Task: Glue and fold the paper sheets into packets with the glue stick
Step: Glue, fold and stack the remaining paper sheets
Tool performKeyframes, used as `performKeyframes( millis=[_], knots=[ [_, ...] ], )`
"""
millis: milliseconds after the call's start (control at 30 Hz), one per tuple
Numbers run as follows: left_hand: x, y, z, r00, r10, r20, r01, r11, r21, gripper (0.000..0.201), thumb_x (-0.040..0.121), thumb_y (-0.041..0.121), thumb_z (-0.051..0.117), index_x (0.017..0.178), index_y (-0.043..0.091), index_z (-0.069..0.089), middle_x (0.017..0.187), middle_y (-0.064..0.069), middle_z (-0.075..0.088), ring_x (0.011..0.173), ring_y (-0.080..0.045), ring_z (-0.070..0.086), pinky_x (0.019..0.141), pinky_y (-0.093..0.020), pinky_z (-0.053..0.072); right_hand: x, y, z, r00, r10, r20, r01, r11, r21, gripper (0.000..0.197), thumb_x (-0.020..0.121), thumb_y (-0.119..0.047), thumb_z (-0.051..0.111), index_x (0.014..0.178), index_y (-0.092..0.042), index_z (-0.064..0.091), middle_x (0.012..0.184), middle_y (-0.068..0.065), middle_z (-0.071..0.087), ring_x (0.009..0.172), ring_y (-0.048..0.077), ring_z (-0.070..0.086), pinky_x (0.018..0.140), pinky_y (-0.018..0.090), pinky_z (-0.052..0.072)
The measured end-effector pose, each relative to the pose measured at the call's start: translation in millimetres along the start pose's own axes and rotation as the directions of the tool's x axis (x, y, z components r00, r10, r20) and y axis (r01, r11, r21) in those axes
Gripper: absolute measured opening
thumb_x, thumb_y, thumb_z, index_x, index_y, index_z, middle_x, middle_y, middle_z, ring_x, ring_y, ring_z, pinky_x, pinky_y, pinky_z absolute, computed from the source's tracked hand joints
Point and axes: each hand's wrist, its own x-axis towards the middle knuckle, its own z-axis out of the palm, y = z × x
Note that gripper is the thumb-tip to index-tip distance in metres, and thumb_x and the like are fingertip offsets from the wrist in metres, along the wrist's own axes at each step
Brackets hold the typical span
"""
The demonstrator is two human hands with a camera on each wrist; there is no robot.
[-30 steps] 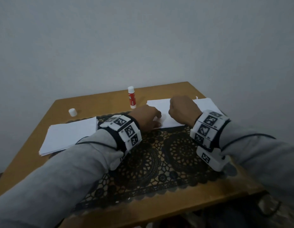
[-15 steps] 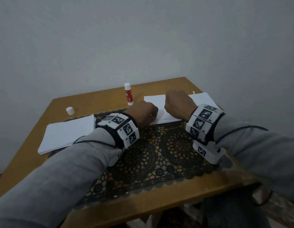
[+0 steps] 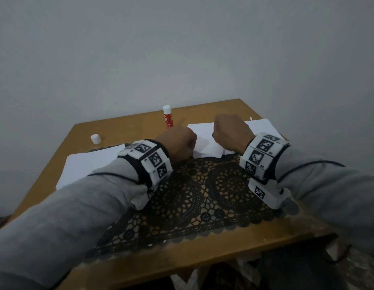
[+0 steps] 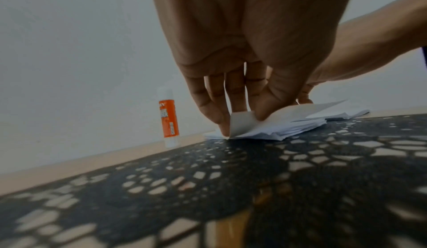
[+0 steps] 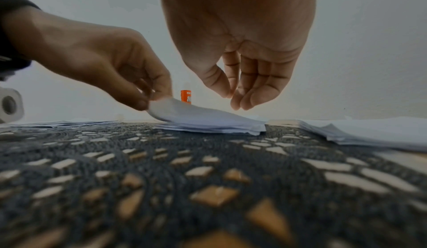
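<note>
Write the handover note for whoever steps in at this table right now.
Left hand: pinches the near-left corner of the top sheet, lifting it off the middle pile.
Right hand: loosely curled above the same pile, holding nothing.
Glue stick: upright behind the pile, uncapped; its cap lies apart at far left.
Flat stack: at left.
Done: how many packets, cannot tell.
Left: glue and fold this sheet.

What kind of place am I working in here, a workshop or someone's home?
Likely a home room, not a workshop: a small wooden table pushed against a plain wall, covered by a dark lace mat, with only paper stacks and a glue stick.
</note>
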Motion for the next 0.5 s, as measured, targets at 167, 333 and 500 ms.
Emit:
performKeyframes(
  millis=[167,333,500],
  knots=[
    [-41.7,-15.9,-15.9,0.998,0.064,-0.01,-0.063,0.997,0.037,0.007,0.085,0.011,0.06,0.081,0.015,0.062,0.09,-0.001,0.067,0.086,-0.017,0.061,0.079,-0.032,0.051,-0.3,-1.0,-1.9,1.0,-0.002,-0.006,0.002,1.0,0.013,0.011,0.088,-0.01,0.051,0.089,-0.003,0.059,0.086,0.011,0.062,0.081,0.028,0.059,0.062,0.034,0.044],
    [-84.6,-43.2,-11.6,0.997,0.061,0.038,-0.063,0.997,0.052,0.026,0.077,-0.004,0.058,0.076,0.022,0.057,0.087,0.01,0.057,0.084,-0.009,0.053,0.073,-0.018,0.041,-0.5,-1.7,-0.3,1.0,-0.005,0.02,0.005,1.0,0.019,0.013,0.087,-0.009,0.051,0.089,0.0,0.061,0.09,0.012,0.065,0.086,0.03,0.062,0.072,0.04,0.052],
    [-113.2,-67.1,-2.0,0.997,0.038,0.061,-0.041,0.997,0.063,0.027,0.08,-0.006,0.055,0.079,0.021,0.062,0.09,0.012,0.055,0.086,-0.005,0.049,0.073,-0.01,0.035,-1.3,-0.5,-1.7,0.999,-0.012,0.03,0.011,1.0,0.007,0.014,0.087,-0.008,0.052,0.089,0.002,0.062,0.092,0.015,0.066,0.087,0.033,0.062,0.074,0.041,0.052]
  ],
)
